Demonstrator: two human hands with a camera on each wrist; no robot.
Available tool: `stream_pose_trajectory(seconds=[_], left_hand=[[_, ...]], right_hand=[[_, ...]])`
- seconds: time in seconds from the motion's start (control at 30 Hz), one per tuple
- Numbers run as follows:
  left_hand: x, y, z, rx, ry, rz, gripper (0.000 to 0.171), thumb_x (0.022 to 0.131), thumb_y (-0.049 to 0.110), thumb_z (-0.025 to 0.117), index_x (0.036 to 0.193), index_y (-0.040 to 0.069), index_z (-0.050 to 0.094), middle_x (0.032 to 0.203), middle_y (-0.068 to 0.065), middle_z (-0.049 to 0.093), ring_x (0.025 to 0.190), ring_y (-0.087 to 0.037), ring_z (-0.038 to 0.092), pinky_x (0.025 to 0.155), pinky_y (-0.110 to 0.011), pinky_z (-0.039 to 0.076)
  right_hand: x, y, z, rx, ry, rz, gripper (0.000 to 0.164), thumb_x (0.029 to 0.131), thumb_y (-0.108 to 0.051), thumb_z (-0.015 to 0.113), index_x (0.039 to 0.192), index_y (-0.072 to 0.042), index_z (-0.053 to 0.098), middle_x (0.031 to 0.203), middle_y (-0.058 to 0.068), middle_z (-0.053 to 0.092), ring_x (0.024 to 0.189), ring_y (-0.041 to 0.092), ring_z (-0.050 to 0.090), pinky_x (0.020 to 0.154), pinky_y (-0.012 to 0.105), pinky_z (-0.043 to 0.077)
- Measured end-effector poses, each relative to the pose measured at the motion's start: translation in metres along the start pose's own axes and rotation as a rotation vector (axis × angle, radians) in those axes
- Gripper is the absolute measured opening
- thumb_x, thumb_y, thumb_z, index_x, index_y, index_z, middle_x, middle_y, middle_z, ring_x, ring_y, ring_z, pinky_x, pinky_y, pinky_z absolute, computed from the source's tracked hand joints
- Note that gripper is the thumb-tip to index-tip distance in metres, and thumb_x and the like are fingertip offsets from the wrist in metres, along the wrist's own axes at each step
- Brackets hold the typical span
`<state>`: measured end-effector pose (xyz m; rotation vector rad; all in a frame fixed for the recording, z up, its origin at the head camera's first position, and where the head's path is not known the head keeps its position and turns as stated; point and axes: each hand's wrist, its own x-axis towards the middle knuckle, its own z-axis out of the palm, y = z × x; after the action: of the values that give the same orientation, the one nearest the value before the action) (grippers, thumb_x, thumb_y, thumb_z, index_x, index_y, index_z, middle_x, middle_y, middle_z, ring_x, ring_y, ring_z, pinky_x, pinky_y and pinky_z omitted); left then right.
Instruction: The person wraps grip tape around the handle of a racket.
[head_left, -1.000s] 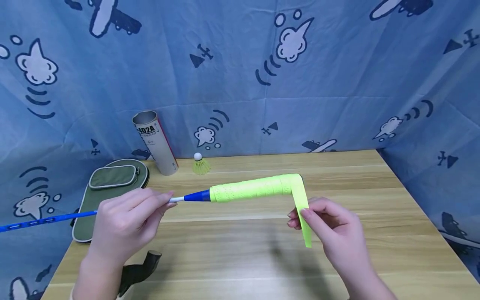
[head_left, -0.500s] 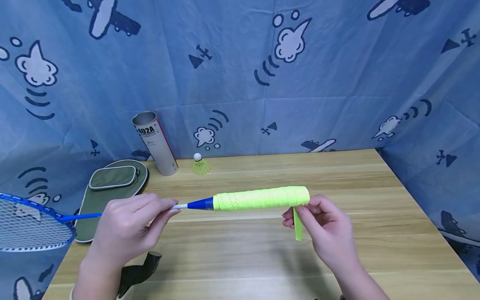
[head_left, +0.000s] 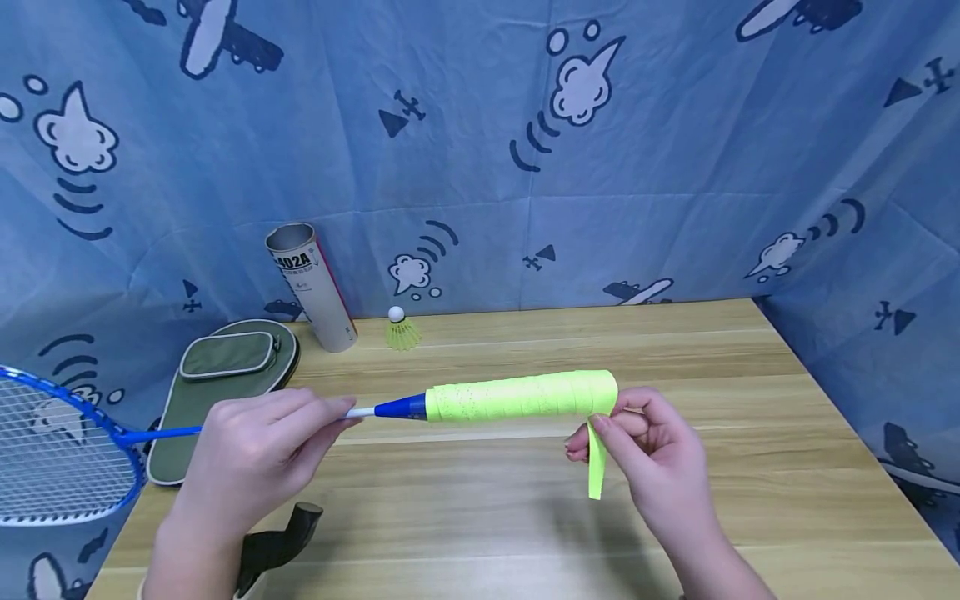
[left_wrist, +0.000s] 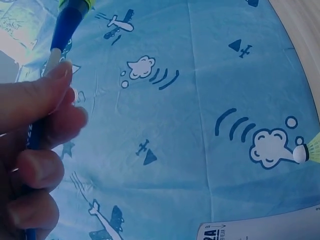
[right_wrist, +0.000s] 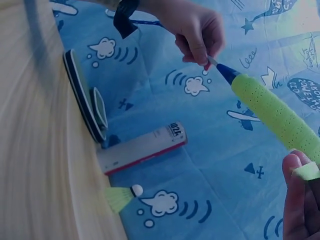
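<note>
A blue badminton racket [head_left: 63,450] is held level above the table, its head to the left and its handle to the right. My left hand [head_left: 251,454] grips the shaft, thumb and forefinger pinching the white part beside the blue cone [head_left: 401,407]. Neon yellow perforated grip tape [head_left: 517,397] covers the handle in overlapping turns. At the handle's butt end my right hand [head_left: 660,454] pinches the tape between thumb and fingers, and a short tail [head_left: 596,475] hangs below. The right wrist view also shows the wrapped handle [right_wrist: 275,112] and a folded bit of tape at the fingertips.
A grey shuttlecock tube [head_left: 311,287] stands at the back left, with a yellow shuttlecock [head_left: 402,330] beside it. A green racket bag [head_left: 217,375] lies at the left edge of the wooden table [head_left: 465,525]. A dark strap [head_left: 281,546] hangs near my left wrist.
The racket has turned, so its strung head shows at the left. The handle's end has dropped slightly, and the tape tail now comes from beneath it. My right hand has shifted a little left.
</note>
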<state>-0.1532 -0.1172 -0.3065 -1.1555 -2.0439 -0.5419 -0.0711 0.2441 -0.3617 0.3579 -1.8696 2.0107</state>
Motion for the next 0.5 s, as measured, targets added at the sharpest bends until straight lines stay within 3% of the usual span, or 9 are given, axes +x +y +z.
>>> stream_pose_trajectory(seconds=[0.17,0.33,0.5], left_hand=[[0.0029,0.0014,0.0033,0.063,0.025,0.007,0.043,0.109,0.038,0.053,0.090,0.011,0.080,0.073,0.004,0.068,0.056,-0.009,0.058,0.049,-0.024,0.050],[0.0048,0.0029,0.0064,0.108,0.051,0.006,0.043,0.109,0.036,0.053,0.091,0.008,0.081,0.076,0.000,0.070,0.062,-0.016,0.062,0.053,-0.034,0.054],[0.0059,0.0052,0.0097,0.130,0.067,-0.006,0.043,0.109,0.035,0.054,0.091,0.007,0.081,0.076,-0.001,0.070,0.062,-0.018,0.060,0.052,-0.035,0.052]], right_hand=[[-0.0020,-0.0006,-0.0004,0.037,0.038,0.019,0.023,0.094,0.020,0.057,0.109,0.003,0.057,0.088,0.011,0.078,0.079,0.021,0.078,0.074,0.036,0.064],[-0.0031,0.0008,0.0020,0.027,0.152,0.037,0.015,0.094,0.018,0.061,0.106,0.009,0.065,0.086,0.011,0.077,0.078,0.021,0.076,0.074,0.032,0.062],[-0.0030,0.0052,0.0062,0.108,0.207,0.025,0.013,0.092,0.021,0.060,0.103,0.013,0.064,0.083,0.016,0.075,0.076,0.022,0.075,0.070,0.031,0.062]])
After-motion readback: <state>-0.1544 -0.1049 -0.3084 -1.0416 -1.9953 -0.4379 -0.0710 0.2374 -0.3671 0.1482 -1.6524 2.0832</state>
